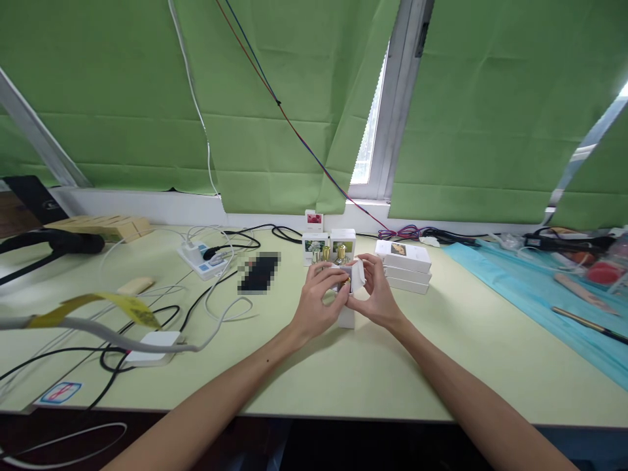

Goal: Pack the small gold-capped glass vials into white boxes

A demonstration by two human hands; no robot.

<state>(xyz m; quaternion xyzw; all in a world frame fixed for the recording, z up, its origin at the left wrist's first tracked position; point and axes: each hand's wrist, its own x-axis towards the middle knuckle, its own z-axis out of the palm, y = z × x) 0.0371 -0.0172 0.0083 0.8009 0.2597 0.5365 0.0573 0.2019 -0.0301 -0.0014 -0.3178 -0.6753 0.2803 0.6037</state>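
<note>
A small white box (346,319) stands upright on the table, its top flap (359,276) raised. My left hand (320,302) is closed at the box opening, its thumb and fingertips around the gold cap (347,280) of a small bottle, whose body is hidden. Around the box's right side and flap, my right hand (377,296) is closed, holding it. Just behind my hands stand several glass bottles with gold caps (342,251). Two white boxes with flower pictures (314,243) are upright behind the bottles, and a smaller box with a red picture (314,220) is farther back.
Stacked white boxes (406,269) lie to the right. On the left are a power strip (203,260), tangled cables, a white adapter (154,348) and a pixelated dark object (260,273). A blue sheet (530,288) with a dark stick (589,324) covers the right side.
</note>
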